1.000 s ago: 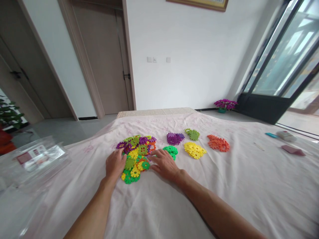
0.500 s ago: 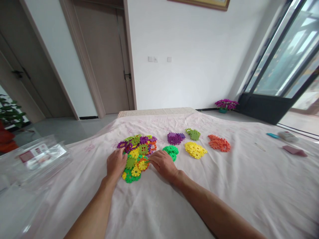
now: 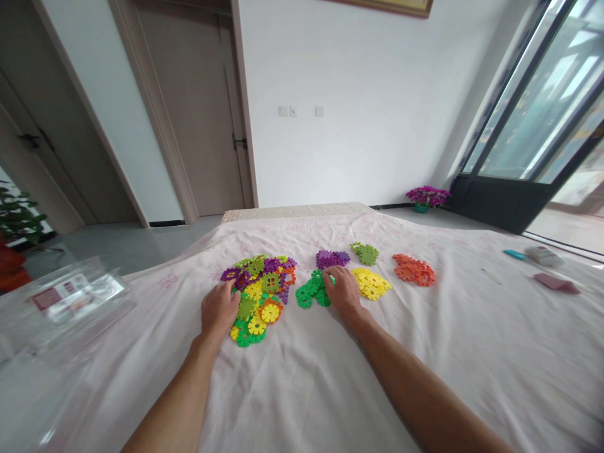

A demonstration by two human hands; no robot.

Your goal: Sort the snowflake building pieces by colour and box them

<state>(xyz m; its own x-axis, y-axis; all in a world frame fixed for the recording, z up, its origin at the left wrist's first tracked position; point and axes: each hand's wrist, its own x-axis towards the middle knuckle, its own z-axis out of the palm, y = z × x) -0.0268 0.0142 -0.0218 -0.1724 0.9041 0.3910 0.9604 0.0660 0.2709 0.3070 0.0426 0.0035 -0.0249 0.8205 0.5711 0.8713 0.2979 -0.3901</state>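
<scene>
With left hand (image 3: 219,309), palm down and loosely bent, touches the left side of the mixed pile (image 3: 258,297); with right hand (image 3: 343,290), arched and pointing down, reaches to the right side of the green pieces (image 3: 307,292), just beside the yellow pieces (image 3: 372,284). Stretches both forearms (image 3: 177,390) forward and inward over the pale cloth (image 3: 283,396). Cannot tell a grip from a touch for either hand.

Pale switch plates (image 3: 283,111) dot the white wall (image 3: 363,69) below a framed picture (image 3: 391,7), cropped at the top. Purple flowers (image 3: 427,196) stand near a dark-framed glass door (image 3: 533,119) — and a leafy plant (image 3: 21,214) shows at far left.
</scene>
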